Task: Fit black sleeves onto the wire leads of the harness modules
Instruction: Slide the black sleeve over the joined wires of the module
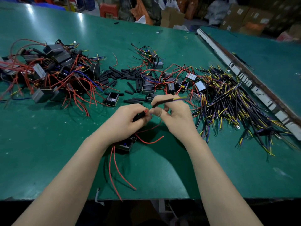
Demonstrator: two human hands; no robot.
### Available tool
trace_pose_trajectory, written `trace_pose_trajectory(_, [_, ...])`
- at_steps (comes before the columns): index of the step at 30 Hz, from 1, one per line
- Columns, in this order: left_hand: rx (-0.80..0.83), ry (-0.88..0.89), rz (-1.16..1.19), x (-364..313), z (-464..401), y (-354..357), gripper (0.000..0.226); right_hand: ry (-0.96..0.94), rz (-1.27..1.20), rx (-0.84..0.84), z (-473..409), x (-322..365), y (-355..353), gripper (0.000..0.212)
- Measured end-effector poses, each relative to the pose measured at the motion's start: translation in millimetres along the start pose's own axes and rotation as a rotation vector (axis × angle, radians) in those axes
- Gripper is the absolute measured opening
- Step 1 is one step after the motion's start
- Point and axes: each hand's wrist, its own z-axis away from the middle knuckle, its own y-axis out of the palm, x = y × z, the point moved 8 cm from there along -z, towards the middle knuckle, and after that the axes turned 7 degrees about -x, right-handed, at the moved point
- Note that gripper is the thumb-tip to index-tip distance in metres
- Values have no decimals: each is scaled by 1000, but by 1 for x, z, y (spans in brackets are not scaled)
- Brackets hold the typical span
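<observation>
Step in hand: your left hand (130, 118) pinches a short black sleeve (139, 115) near a red lead tip, fingers curled round it; your right hand (171, 111) grips a black-jacketed cable (162, 101) whose yellow and purple cores poke out past your fingers.
Module being worked: the harness module (126, 144) lies on the green table (48, 144) just under your left wrist, its red leads (117, 173) trailing toward the table's near edge.
Fit so far: the sleeve looks started on the lead, but your fingers hide the joint, so you cannot count it as seated.
Sleeve stock: loose black sleeves (120, 74) lie scattered mid-table, plenty left.
Left pile: a heap of modules with red wires (53, 70) sits well to your left; whether these are finished is not clear from here.
Centre group: more modules (162, 84) stand just beyond your hands.
Right pile: a large bundle of black cables with yellow and purple ends (236, 103) fans out to your right.
Judged progress: mid-batch, with many pieces to go.
Writing: none readable; the cartons (244, 15) behind the table carry labels too blurred to make out.
</observation>
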Motion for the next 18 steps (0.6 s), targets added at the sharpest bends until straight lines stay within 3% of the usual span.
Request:
trace_pose_trajectory(3, [37,-72,160,2,3,1,22,224,-272,68,-1,-14,7,19])
trace_pose_trajectory(6, [-37,-126,267,3,5,-2,17,319,-420,50,-1,-18,8,24])
trace_pose_trajectory(13, [-299,-194,212,9,8,-16,20,403,-468,-6,6,-23,16,23])
trace_pose_trajectory(18, [-398,-207,82,10,11,-20,7,328,-366,1,8,-16,19,28])
